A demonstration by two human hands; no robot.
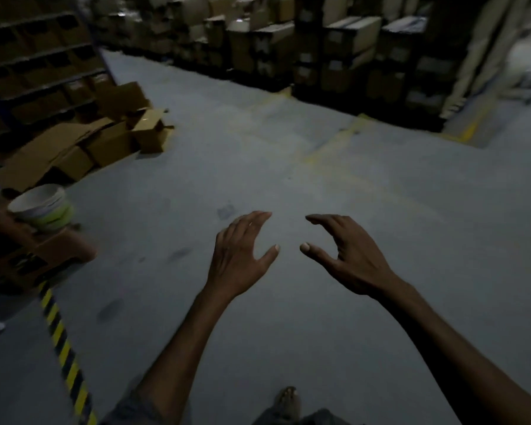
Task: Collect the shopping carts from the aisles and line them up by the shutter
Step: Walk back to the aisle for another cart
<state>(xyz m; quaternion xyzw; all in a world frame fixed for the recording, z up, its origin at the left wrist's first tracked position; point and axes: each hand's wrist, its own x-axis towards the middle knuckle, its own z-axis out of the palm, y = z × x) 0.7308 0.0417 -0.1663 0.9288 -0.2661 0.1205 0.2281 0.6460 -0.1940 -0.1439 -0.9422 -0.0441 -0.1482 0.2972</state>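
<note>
Shopping carts not in view; left hand [242, 250] and right hand [350, 256] hover empty, fingers spread; expect rigid rolling frames, grip push-bar.

The person's left hand [239, 256] and right hand [350, 259] are bare, and both forearms [178, 348] are bare up to the near edge of the view. A small pale glint [250, 224] sits on one finger of the left hand, too small to identify. Short nails show on the thumbs [275, 248]. Grey cloth [129, 406] shows near the left elbow and over the legs. One foot [288, 398] wears an open sandal with the toes showing.
</note>
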